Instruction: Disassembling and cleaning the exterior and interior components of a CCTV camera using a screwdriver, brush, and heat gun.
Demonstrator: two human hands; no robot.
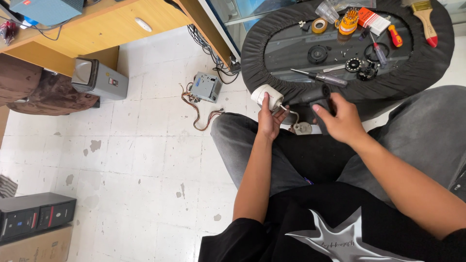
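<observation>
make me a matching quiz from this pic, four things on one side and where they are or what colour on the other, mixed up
Things:
1. white cylindrical device
2. paintbrush
3. tape roll
4. small bin

Places:
A. on the floor by the wooden desk
B. top right edge of the black table
C. in the left hand
D. on the table, yellowish, near a clear plastic cup

Pairs: 1-C, 2-B, 3-D, 4-A
</observation>
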